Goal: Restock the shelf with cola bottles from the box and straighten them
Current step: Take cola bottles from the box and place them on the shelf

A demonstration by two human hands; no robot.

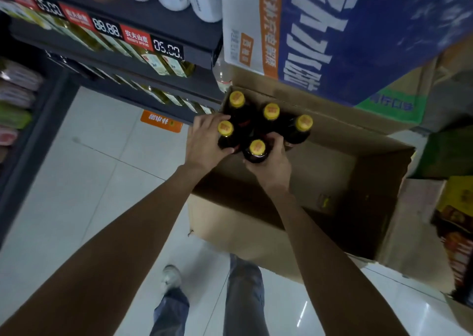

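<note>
Several dark cola bottles with yellow caps stand bunched at the far left corner of an open cardboard box [320, 172]. My left hand [204, 141] wraps around the leftmost bottle [225, 131]. My right hand [273, 164] grips the nearest bottle [257, 149] from the right and below. Three more bottles stand behind them, at the back left [237, 100], in the middle [271, 113] and to the right [304, 124]. The dark shelf [163, 20] with price tags runs across the upper left.
A big blue and white carton [332, 28] sits on other cardboard boxes behind the open box. Green and yellow cartons [455, 202] crowd the right edge. Shelf rows hold pale bottles. White tiled floor [89, 169] lies to the left, with my legs below.
</note>
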